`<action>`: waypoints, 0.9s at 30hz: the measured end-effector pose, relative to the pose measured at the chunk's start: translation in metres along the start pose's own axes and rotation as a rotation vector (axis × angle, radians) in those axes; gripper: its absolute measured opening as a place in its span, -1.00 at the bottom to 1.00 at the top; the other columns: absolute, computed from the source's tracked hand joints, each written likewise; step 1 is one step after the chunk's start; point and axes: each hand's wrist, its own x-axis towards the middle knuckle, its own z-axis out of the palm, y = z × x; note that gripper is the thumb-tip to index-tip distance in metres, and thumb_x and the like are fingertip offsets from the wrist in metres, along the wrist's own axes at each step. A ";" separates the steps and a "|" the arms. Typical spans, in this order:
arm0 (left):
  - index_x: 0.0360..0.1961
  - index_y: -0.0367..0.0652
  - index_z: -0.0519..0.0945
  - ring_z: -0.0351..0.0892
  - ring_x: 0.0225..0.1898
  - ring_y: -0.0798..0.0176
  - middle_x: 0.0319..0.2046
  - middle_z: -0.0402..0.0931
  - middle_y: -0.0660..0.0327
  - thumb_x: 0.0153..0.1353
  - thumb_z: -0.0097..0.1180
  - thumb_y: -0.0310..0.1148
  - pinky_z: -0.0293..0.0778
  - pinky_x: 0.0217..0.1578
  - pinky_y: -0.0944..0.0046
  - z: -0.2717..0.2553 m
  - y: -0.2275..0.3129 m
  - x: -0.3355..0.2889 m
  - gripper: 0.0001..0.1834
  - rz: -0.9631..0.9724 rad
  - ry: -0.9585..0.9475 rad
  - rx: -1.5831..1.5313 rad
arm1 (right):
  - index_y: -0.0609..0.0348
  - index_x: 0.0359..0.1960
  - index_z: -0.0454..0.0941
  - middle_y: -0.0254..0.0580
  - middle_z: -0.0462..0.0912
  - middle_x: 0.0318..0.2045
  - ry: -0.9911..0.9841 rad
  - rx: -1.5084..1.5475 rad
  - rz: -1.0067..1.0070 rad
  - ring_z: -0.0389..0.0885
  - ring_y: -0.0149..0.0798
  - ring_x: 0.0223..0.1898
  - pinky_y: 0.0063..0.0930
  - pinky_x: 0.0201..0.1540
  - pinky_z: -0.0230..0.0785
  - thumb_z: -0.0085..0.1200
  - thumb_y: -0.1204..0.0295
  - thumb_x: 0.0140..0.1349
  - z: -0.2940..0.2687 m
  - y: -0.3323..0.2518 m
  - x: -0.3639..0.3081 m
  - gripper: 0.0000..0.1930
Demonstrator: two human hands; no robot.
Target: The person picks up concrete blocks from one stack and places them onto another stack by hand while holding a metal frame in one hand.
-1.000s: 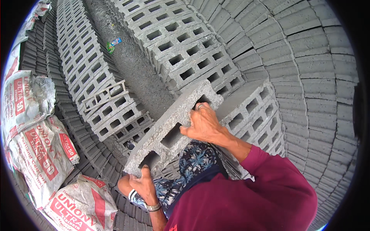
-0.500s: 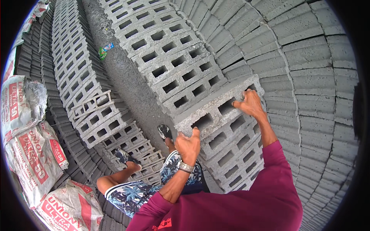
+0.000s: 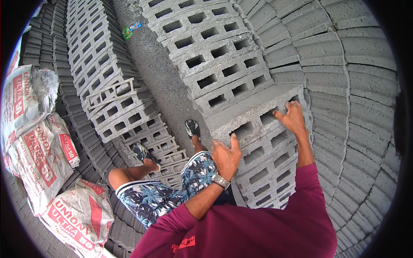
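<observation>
A grey concrete hollow block (image 3: 254,109) stands at the near end of a row, with its holes facing up and its broad far side showing. My left hand (image 3: 226,157) grips its left end, thumb at the left hole and the other fingers mostly hidden behind the end. My right hand (image 3: 294,118) is closed on the right end, thumb in the middle hole and fingers at the right hole. A strip of the block's side separates its top from the row of hollow blocks (image 3: 223,79) beyond it. More blocks lie close below, on my side.
Another block row (image 3: 92,56) runs along the left, with a loose block (image 3: 109,93) on top. A narrow floor path (image 3: 161,77) with wrappers (image 3: 131,30) lies between. Cement bags (image 3: 38,155) stand far left. Stacked blocks (image 3: 327,86) rise at the right. My feet are between rows.
The view has shifted, so the surroundings appear farther left to right and higher. The held block has come slightly toward me from the row, showing more of its far side. Both hands keep their grip.
</observation>
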 end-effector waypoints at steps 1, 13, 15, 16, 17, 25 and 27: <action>-0.19 -0.65 0.48 0.57 -0.17 -0.44 -0.21 0.51 -0.50 0.24 0.19 0.05 0.47 -0.12 -0.18 -0.004 -0.004 0.001 -0.28 0.023 -0.086 -0.017 | 0.58 -0.20 0.61 0.39 0.63 -0.26 -0.065 -0.044 0.016 0.60 0.24 -0.09 0.00 0.18 0.26 0.27 0.08 -0.02 -0.003 -0.003 -0.002 -0.37; 0.09 -0.45 0.55 0.68 0.00 -0.08 -0.11 0.65 -0.23 0.30 0.16 -0.16 0.56 0.02 0.11 -0.281 -0.227 0.192 -0.46 0.102 0.051 -0.043 | 0.38 -0.05 0.66 0.13 0.75 -0.18 -0.036 0.617 -0.091 0.75 -0.10 -0.13 -0.32 -0.02 0.53 0.23 0.21 0.26 -0.009 -0.344 0.017 -0.57; 0.08 -0.36 0.59 0.67 -0.04 -0.17 -0.11 0.66 -0.19 0.27 0.17 -0.09 0.54 -0.01 0.01 -0.348 -0.282 0.244 -0.45 -0.038 0.199 0.128 | 0.34 -0.06 0.67 0.20 0.73 -0.21 -0.278 0.663 -0.162 0.75 0.03 -0.13 -0.26 -0.02 0.54 0.21 0.14 0.22 0.065 -0.425 0.021 -0.54; 0.07 -0.32 0.60 0.67 -0.05 -0.19 -0.13 0.67 -0.17 0.22 0.19 -0.03 0.53 0.00 -0.01 -0.384 -0.330 0.267 -0.42 -0.094 0.313 0.154 | 0.32 -0.07 0.68 0.26 0.71 -0.19 -0.338 0.571 -0.283 0.72 0.15 -0.12 -0.18 0.00 0.53 0.18 0.09 0.21 0.107 -0.466 0.018 -0.51; 0.09 -0.33 0.59 0.65 -0.01 -0.19 -0.08 0.65 -0.17 0.20 0.19 -0.01 0.51 0.03 -0.01 -0.400 -0.349 0.291 -0.38 -0.150 0.315 0.195 | 0.32 -0.08 0.69 0.29 0.69 -0.19 -0.350 0.485 -0.337 0.70 0.21 -0.13 -0.12 0.00 0.52 0.16 0.06 0.21 0.146 -0.489 0.018 -0.49; 0.27 -0.49 0.39 0.43 0.29 -0.19 0.21 0.44 -0.30 0.01 0.35 0.04 0.34 0.28 0.07 -0.406 -0.437 0.371 -0.05 -0.359 0.110 0.078 | 0.38 -0.14 0.66 0.20 0.69 -0.15 -0.407 0.065 -0.283 0.62 0.12 0.00 0.04 0.27 0.12 0.03 -0.17 0.24 0.340 -0.594 0.014 -0.31; 0.26 -0.53 0.39 0.41 0.31 -0.10 0.22 0.42 -0.32 0.00 0.34 0.08 0.32 0.28 0.13 -0.411 -0.461 0.376 -0.02 -0.372 0.094 0.064 | 0.41 -0.15 0.66 0.19 0.70 -0.16 -0.442 0.026 -0.289 0.62 0.11 -0.02 0.02 0.26 0.12 0.02 -0.21 0.25 0.350 -0.620 0.012 -0.27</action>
